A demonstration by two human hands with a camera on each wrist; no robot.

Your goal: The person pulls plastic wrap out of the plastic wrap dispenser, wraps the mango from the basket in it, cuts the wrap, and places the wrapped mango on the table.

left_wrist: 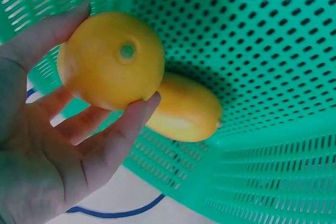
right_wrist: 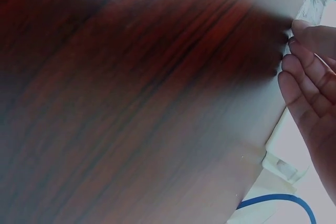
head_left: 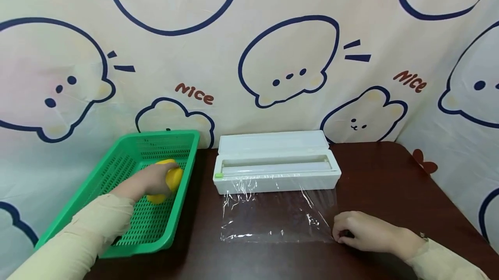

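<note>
My left hand (head_left: 157, 179) reaches into the green basket (head_left: 177, 213). Its thumb and fingers hold a smooth yellow fruit (left_wrist: 113, 59) with a greenish spot on its end. A second, longer yellow fruit (left_wrist: 189, 108) lies on the basket floor just beyond it. On the table to the right, clear cling film (head_left: 269, 219) is drawn out toward me from a white dispenser box (head_left: 280, 183) with its lid raised. My right hand (head_left: 364, 230) pinches the film's near right corner, close over the tabletop. Seen from the right wrist, the thumb and fingertips (right_wrist: 300, 24) meet at the film's edge.
A dark brown wooden table (head_left: 374, 176) carries everything. Its rounded far right corner lies beyond the right hand. A pale cloth (head_left: 218, 50) with blue cartoon outlines hangs right behind the basket and box. A small green slider (head_left: 219, 175) sits at the box's left end.
</note>
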